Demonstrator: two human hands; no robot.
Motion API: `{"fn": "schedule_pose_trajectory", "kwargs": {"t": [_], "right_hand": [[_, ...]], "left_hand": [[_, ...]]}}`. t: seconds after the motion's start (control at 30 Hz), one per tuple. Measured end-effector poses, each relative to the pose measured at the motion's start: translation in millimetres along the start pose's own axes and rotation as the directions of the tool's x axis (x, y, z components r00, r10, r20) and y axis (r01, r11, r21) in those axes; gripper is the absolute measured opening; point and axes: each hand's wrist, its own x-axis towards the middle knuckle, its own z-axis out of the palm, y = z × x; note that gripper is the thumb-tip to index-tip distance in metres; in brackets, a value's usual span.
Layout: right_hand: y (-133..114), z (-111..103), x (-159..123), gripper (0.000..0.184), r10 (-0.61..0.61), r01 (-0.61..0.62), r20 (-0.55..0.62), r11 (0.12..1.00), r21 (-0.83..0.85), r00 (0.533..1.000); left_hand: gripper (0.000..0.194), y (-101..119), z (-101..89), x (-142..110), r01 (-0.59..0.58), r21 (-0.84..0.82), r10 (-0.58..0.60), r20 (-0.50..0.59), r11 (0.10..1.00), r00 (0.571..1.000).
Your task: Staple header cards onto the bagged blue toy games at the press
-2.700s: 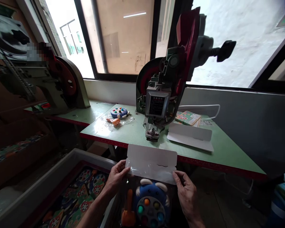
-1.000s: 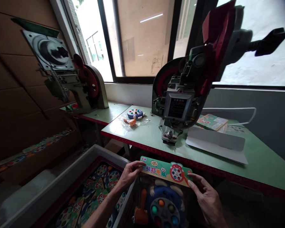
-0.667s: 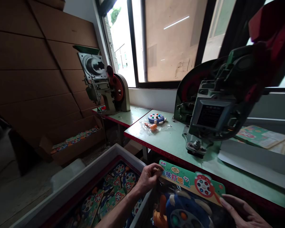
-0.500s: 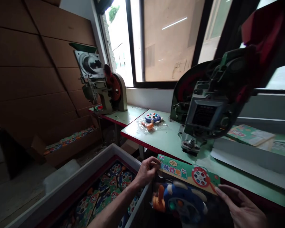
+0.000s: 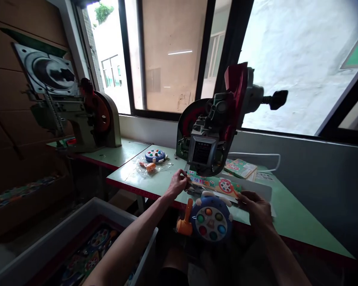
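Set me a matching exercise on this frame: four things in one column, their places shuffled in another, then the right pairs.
Things
1. Left hand
2. Right hand
3. Grey bin
4. Unheld round toy

Places
A. On the table, left of the nearer machine
B. At the end of the header card with the red toy picture
C. Low in the view's left half, packaged toys inside
D. At the header card's lettered end

Pairs: 1-D, 2-B, 3-C, 4-A
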Motion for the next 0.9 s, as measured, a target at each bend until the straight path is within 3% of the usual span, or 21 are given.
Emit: {"fn": "schedule_pose_trajectory", "kwargs": {"t": [0.2, 0.63, 0.73, 0.9], "right_hand": [[-3.8, 4.0, 13.7, 0.057, 0.017, -0.016, -0.011, 1.0, 0.019, 1.0], [-3.8, 4.6, 13.9, 0.058, -0.016, 0.015, 0.015, 0.999, 0.031, 1.0], [-2.1, 13.6, 13.0, 0.056, -0.022, 0.019, 0.053, 0.999, 0.051, 0.998], [7.8, 46.2, 11.3, 0.054, -0.03, 0.019, 0.115, 0.996, 0.092, 0.993]], "left_hand": [[0.019, -3.0, 4.8, 15.5, -0.001, -0.034, 0.001, -0.007, 0.999, 1.0], [0.022, -6.9, -0.3, 15.8, -0.023, -0.085, 0.026, 0.039, 0.996, 0.999], [0.027, -6.3, -9.5, 16.1, -0.031, -0.096, 0.033, 0.019, 0.995, 0.999], [0.034, 2.6, -41.1, 13.1, -0.042, -0.09, 0.039, -0.031, 0.995, 0.999]]}}
